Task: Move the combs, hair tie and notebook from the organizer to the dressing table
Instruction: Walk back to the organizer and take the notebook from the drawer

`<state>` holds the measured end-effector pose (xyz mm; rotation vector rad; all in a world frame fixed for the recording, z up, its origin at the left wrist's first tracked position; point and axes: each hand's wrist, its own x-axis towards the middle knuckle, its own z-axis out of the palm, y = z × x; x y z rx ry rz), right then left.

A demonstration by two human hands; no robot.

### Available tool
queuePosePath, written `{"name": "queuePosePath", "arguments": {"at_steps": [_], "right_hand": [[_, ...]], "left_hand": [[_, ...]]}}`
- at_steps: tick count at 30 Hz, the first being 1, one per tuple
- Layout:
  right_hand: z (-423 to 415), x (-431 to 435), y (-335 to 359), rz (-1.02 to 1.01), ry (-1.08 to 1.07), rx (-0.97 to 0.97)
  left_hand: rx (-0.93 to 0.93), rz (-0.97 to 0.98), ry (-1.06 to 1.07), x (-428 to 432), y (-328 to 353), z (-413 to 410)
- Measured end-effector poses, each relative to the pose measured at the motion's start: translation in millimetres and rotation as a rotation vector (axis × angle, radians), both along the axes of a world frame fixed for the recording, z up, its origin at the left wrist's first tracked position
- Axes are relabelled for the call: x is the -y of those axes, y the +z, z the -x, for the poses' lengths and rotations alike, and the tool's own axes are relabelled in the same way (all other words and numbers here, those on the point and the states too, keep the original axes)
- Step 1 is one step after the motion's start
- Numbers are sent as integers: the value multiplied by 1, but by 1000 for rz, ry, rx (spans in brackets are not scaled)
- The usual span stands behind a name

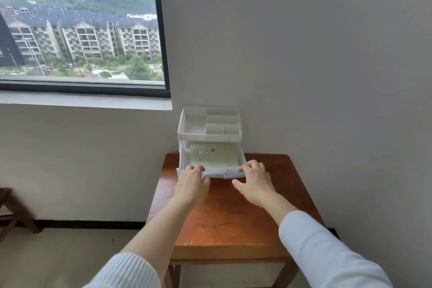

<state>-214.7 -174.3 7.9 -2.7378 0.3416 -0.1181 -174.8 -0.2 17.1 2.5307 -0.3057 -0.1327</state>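
Head camera looks forward and down, close over the table.

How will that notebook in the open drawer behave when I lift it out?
The notebook looks thin and flat, so probably light and a bit bendy. It nearly fills the drawer, so getting a finger under an edge may be fiddly. It shouldn't roll.

A white plastic organizer stands at the far edge of the brown wooden table, against the wall. Its top tray is split into compartments. Its drawer is pulled out toward the near side, and a pale green notebook lies flat inside.
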Motion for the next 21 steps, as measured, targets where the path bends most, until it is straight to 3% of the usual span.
{"name": "queuePosePath", "arguments": {"at_steps": [6, 15, 21], "right_hand": [[-73, 11, -10, 62, -93, -31], [-113, 22, -27, 82, -123, -266], [-124, 19, -37, 1, -151, -243]], "left_hand": [[-30, 36, -16, 14, -12, -84], [-444, 174, 72, 27, -20, -140], [-509, 94, 88, 37, -16, -152]]}}
